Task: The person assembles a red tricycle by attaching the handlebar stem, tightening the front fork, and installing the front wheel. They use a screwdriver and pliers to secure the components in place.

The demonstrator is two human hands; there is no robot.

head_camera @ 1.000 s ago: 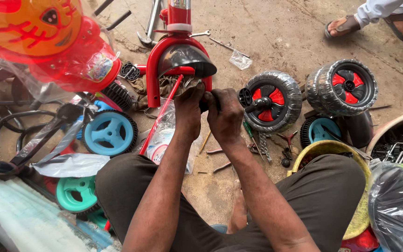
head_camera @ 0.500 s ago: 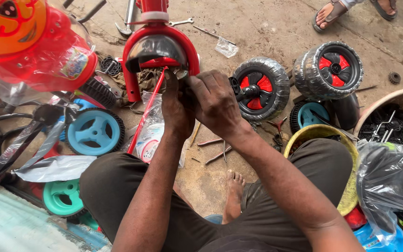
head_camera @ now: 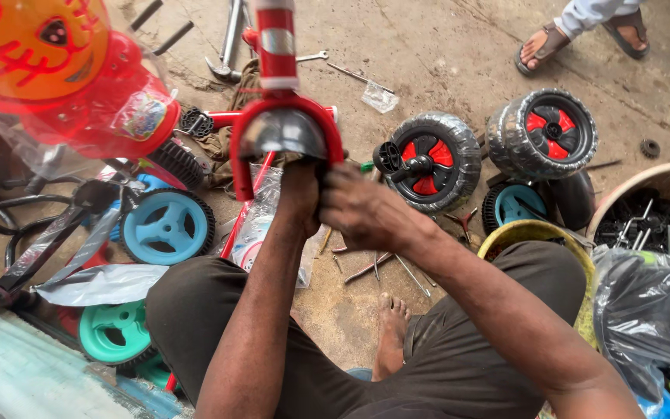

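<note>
Red fork [head_camera: 284,116] long axis runs away from the person, legs pointing back; left hand [head_camera: 300,194] and right hand [head_camera: 362,213] fingers closed on its right leg.

a dusty, stained concrete floor [head_camera: 443,54] carries everything. at twelve o'clock lie a hammer [head_camera: 226,46], a wrench [head_camera: 312,56] and a small clear plastic bag [head_camera: 379,96]. toward two o'clock rest two black wheels with red hubs [head_camera: 436,159] [head_camera: 544,132], a blue-hubbed wheel [head_camera: 517,203] just beside them. at nine o'clock lies a blue wheel [head_camera: 166,226], at seven o'clock a teal one [head_camera: 114,332]. thin metal rods [head_camera: 381,268] are scattered at the centre, by a bare foot [head_camera: 391,330].
</note>
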